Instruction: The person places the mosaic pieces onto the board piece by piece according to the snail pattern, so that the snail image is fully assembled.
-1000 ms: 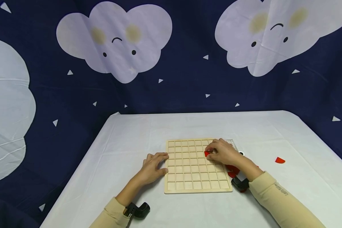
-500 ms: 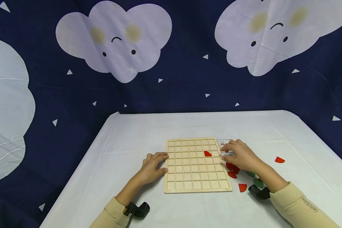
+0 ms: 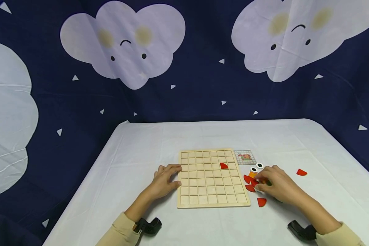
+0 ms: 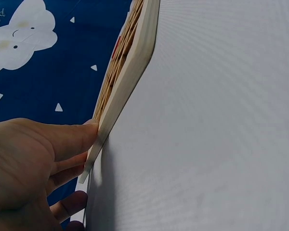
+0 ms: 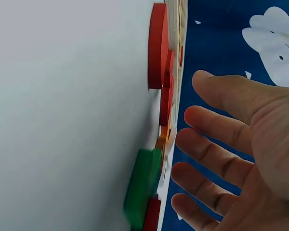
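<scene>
A light wooden grid board [image 3: 203,182] lies on the white table, with one red quarter-round piece [image 3: 224,166] in a square near its right side. My left hand [image 3: 164,181] rests against the board's left edge, thumb and fingers touching the rim. To the right of the board, my right hand [image 3: 278,186] is over a loose group of pieces, its fingers spread with nothing between them in the right wrist view. Around it are red pieces [image 3: 250,188], an orange piece [image 3: 252,175] and a green piece [image 5: 139,187]. The hand partly hides this group in the head view.
A small printed card [image 3: 245,157] lies by the board's upper right corner. Two round eye-patterned pieces [image 3: 259,165] are just below it. One red piece [image 3: 261,202] lies nearer the front, another red quarter-round [image 3: 301,172] farther right. A dark blue cloud-print curtain [image 3: 203,99] hangs behind.
My right hand has let go of the red quarter-round piece on the board and moved right and toward the front, over the loose pieces. The left hand stays at the board's edge.
</scene>
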Available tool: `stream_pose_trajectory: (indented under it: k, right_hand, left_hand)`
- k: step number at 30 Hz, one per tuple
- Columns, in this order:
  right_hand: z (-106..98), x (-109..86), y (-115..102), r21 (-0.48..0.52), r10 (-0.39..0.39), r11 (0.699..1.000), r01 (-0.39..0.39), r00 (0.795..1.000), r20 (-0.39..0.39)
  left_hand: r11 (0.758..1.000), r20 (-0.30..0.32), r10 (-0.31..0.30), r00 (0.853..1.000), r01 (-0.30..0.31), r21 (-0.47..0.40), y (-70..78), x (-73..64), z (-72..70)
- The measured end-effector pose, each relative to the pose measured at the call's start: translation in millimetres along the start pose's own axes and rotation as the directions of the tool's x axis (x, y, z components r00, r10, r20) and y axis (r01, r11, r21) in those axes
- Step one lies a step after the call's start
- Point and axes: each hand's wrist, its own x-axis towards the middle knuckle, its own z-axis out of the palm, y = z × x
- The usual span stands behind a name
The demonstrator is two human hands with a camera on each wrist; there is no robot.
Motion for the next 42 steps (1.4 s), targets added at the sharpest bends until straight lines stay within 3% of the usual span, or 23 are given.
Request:
stream_pose_trajectory:
  k: [13,17,30,42]
  right_hand:
    - [2,-36.3,-5,-0.051,-0.065,0.997,0.063,0.998,-0.022]
    - [4,-38.8,-6,-0.049,-0.069,0.997,0.068,0.997,-0.025]
    - [14,-44.6,-5,-0.058,-0.187,0.982,0.181,0.975,-0.118]
    - [13,-43.5,-7,-0.062,-0.175,0.984,0.17,0.979,-0.101]
  left_hand:
    - [1.0,0.003,0.009,1.0,-0.009,-0.004,0.3,0.7,-0.9]
    - [1.0,0.012,-0.003,1.0,0.003,-0.003,0.2,0.9,-0.4]
    - [1.0,0.013,-0.001,1.0,0.001,-0.002,-0.4,0.3,0.0]
    - [1.0,0.012,-0.004,1.0,0.004,-0.002,0.8,0.5,0.1]
